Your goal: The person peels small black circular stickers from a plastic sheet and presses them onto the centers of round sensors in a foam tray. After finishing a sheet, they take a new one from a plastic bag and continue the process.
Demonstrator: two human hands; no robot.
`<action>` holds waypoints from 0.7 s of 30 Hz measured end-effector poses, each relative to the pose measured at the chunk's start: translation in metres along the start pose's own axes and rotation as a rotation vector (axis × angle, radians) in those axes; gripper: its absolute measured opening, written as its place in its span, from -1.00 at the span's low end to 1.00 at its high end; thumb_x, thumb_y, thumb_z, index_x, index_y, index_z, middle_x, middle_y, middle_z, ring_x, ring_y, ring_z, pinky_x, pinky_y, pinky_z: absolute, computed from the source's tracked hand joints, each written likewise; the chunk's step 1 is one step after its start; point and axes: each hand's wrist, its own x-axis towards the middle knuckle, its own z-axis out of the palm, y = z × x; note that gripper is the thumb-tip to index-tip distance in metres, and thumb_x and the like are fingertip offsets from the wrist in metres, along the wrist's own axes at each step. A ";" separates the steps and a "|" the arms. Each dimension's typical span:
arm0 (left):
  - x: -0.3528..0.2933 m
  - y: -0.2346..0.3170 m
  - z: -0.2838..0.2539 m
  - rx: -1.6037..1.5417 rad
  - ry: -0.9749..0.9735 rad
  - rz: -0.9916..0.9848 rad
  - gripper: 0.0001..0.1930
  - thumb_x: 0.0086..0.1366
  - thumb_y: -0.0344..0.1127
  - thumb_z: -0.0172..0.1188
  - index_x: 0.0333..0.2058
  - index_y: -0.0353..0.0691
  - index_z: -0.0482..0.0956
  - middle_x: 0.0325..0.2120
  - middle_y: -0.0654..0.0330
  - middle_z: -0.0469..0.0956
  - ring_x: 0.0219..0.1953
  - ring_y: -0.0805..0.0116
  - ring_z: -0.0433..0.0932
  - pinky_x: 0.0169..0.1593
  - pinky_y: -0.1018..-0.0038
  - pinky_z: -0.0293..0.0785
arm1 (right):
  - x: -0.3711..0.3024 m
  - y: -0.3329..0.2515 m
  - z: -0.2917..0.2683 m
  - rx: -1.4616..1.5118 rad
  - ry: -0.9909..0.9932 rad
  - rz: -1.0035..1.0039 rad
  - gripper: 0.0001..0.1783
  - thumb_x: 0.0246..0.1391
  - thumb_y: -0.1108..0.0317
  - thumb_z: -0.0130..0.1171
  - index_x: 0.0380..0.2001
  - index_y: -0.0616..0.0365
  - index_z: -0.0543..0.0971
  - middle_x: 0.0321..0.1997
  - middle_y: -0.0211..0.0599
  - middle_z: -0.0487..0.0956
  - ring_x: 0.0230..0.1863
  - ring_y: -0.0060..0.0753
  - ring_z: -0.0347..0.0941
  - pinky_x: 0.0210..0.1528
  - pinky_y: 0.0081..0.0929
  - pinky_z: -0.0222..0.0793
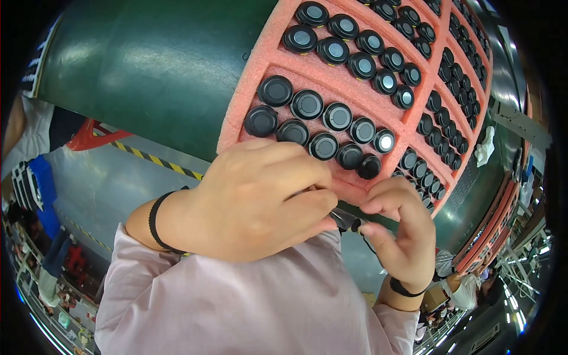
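My left hand is closed, its fingers bent round a small glossy black part; most of that part is hidden behind the fingers. My right hand is just right of the part's end, with thumb and forefinger curved and apart. Its thumb tip is close to the part, and I cannot tell whether they touch. Beyond both hands lies a pink foam tray. The nearest compartment holds two rows of round black pieces with grey discs on top.
The tray rests on a green surface, with more black pieces in its other compartments. Stacked pink trays and a crumpled white cloth are at the right. A red object and yellow-black floor tape show at the left.
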 end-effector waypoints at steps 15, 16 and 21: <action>0.004 0.021 0.003 0.360 -0.043 0.073 -0.69 -0.09 -0.27 0.37 -0.30 -0.18 0.68 -0.39 0.27 0.55 -0.33 0.26 0.54 -0.33 0.41 0.45 | -0.020 0.003 0.020 -0.288 0.201 -0.196 -0.72 -0.19 0.66 0.35 -0.34 0.21 0.57 -0.36 -0.22 0.62 -0.41 -0.16 0.54 -0.34 -0.34 0.43; 0.007 0.025 0.003 0.414 -0.072 0.071 -0.69 -0.08 -0.26 0.32 -0.30 -0.19 0.67 -0.39 0.27 0.54 -0.31 0.26 0.53 -0.30 0.41 0.45 | -0.019 0.003 0.021 -0.309 0.204 -0.204 -0.72 -0.20 0.66 0.34 -0.35 0.20 0.57 -0.35 -0.22 0.63 -0.41 -0.16 0.54 -0.34 -0.34 0.43; 0.011 0.023 0.015 0.452 -0.137 0.120 -0.69 -0.04 -0.24 0.17 -0.29 -0.21 0.62 -0.43 0.29 0.48 -0.35 0.31 0.49 -0.27 0.43 0.43 | -0.018 0.006 0.019 -0.352 0.210 -0.245 -0.71 -0.24 0.65 0.32 -0.36 0.19 0.57 -0.36 -0.24 0.62 -0.40 -0.18 0.54 -0.35 -0.34 0.41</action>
